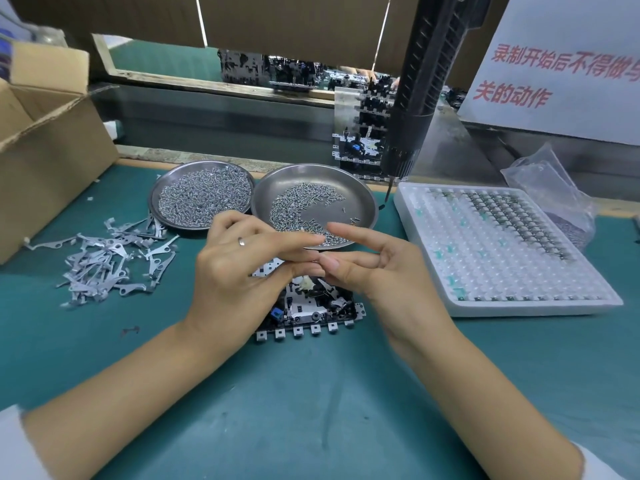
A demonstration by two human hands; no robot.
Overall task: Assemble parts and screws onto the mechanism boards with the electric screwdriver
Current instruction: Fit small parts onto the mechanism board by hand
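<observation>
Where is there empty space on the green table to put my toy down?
The green mat is bare near the front edge, between the two forearms, and left of the left hand, below the loose grey metal levers. It is crowded further back: two round steel dishes of screws, the white plastic tray, and the mechanism board under the hands.

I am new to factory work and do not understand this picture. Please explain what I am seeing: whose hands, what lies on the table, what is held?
There is one picture, taken by a camera worn on a person's head, looking down at a green work mat. The left hand and right hand meet fingertip to fingertip above a mechanism board. Whether they pinch a small part, I cannot tell. Behind them stand two metal dishes of screws. On the left lies a pile of flat metal levers; on the right, a white tray of small parts. The black electric screwdriver hangs over the table, untouched.
</observation>
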